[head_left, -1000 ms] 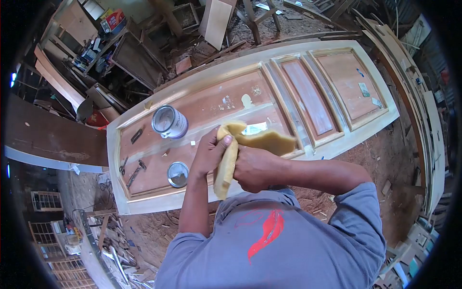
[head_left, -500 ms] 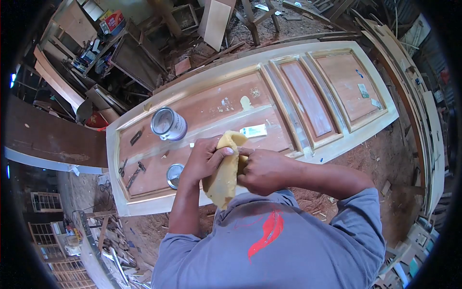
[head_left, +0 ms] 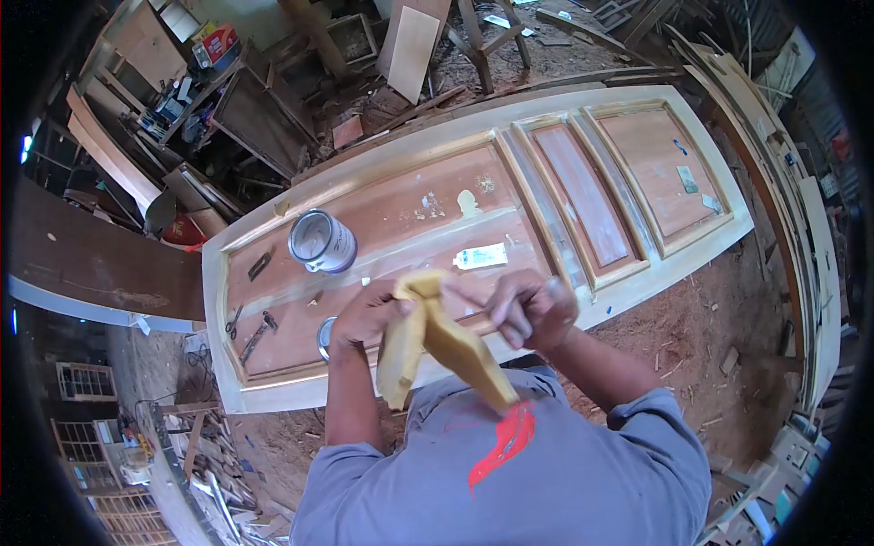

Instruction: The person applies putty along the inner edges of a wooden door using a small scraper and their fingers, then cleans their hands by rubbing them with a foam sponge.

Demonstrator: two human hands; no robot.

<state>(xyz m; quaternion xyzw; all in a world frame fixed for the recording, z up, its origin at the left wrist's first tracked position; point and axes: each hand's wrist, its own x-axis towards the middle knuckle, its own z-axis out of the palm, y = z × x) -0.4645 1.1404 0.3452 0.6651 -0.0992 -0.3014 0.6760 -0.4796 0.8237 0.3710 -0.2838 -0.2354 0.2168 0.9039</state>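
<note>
A folded piece of yellow foam (head_left: 455, 350) hangs from my left hand (head_left: 362, 314), whose fingers grip its upper edge. Its two flaps spread apart and downward in front of my grey shirt. Just right of the foam is my right hand (head_left: 535, 311), slightly blurred. One finger stretches toward the foam's top and the others are loosely curled, with nothing seen in them. Beyond the hands lies a panelled wooden door (head_left: 401, 223). On it are an open paint can (head_left: 330, 244), a white tube (head_left: 481, 256) and a round metal tin or lid (head_left: 324, 338), partly behind my left hand.
At the door's left end lie scissors (head_left: 234, 322), a hammer-like tool (head_left: 259, 338) and a small dark tool (head_left: 260, 265). A beige patch (head_left: 467, 204) marks the panel. Long boards (head_left: 806, 264) line the right side. Wood scraps and old furniture (head_left: 259, 118) fill the back.
My right hand has drawn back to the right from the foam and loosened its fingers. The foam has opened into two spread flaps, still in my left hand.
</note>
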